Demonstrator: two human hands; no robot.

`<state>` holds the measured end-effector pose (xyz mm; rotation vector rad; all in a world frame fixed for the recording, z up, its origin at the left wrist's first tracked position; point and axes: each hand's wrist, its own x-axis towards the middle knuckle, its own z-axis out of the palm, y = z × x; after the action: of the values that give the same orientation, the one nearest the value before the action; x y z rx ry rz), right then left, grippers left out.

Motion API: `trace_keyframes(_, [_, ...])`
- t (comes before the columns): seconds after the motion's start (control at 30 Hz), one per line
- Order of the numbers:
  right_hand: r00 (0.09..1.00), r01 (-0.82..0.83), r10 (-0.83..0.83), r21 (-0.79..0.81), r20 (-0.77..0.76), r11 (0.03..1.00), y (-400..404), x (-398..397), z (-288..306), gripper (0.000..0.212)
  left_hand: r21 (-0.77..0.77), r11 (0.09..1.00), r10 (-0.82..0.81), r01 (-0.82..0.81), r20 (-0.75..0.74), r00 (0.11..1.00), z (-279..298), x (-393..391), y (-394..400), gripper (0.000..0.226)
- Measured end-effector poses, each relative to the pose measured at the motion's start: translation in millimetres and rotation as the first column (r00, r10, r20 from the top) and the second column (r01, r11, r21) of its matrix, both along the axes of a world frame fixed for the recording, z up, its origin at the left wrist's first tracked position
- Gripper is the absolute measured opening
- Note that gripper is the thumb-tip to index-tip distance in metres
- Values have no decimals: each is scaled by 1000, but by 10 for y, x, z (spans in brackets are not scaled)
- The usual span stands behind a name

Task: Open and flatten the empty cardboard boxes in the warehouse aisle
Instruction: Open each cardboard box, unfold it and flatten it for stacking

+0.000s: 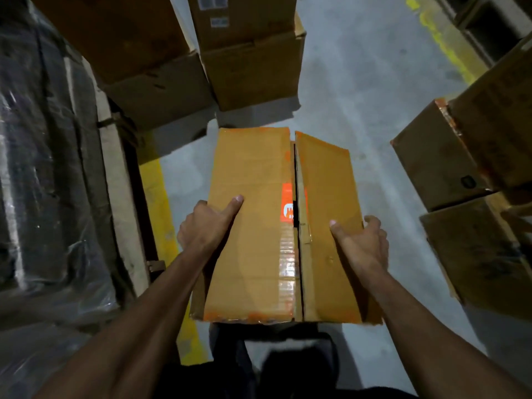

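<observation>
Cardboard box (256,226) held above the aisle floor (359,90) | long axis points away from the person | left hand (207,226) grasps its left edge, right hand (364,243) its right | top-flap seam midway between hands, already slit.

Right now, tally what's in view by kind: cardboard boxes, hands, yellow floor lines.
Cardboard boxes: 7 (one held, three stacked ahead-left, three at right)
Hands: 2 (left hand, right hand)
Yellow floor lines: 2 ()
Total: 11
</observation>
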<state>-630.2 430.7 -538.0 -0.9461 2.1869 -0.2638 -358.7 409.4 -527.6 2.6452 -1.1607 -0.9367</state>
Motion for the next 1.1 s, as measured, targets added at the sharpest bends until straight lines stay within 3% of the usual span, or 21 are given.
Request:
trace_keyframes(0.3, [991, -37, 30, -47, -133, 998, 21, 208, -779, 83, -96, 991, 82, -95, -135, 988, -980, 94, 111, 79])
trace_keyframes(0.53, [948, -148, 122, -66, -294, 987, 65, 342, -1044, 81, -102, 987, 108, -126, -169, 980, -1336, 121, 136, 78])
trace_keyframes(0.7, [970, -139, 133, -17, -205, 990, 119, 328, -972, 82, -87, 994, 50, -73, -249, 967, -1311, 196, 136, 88])
trace_keyframes(0.8, [971, -185, 187, 23, -150, 982, 295, 307, -875, 81, -211, 977, -89, 25, -301, 949, -1220, 223, 336, 92])
trace_keyframes(0.87, [962, -233, 240, 64, -130, 970, 549, 274, -818, 82, -230, 956, -238, 181, -253, 938, -1174, 240, 629, 84])
trace_keyframes(0.97, [937, -319, 329, 96, -115, 943, 984, 187, -785, 82, -125, 915, -400, 384, -154, 903, -1189, 298, 1113, 76])
trace_keyframes(1.1, [899, -424, 432, 105, -66, 899, 1403, 70, -772, 87, -27, 853, -518, 521, -158, 841, -1154, 355, 1558, 78])
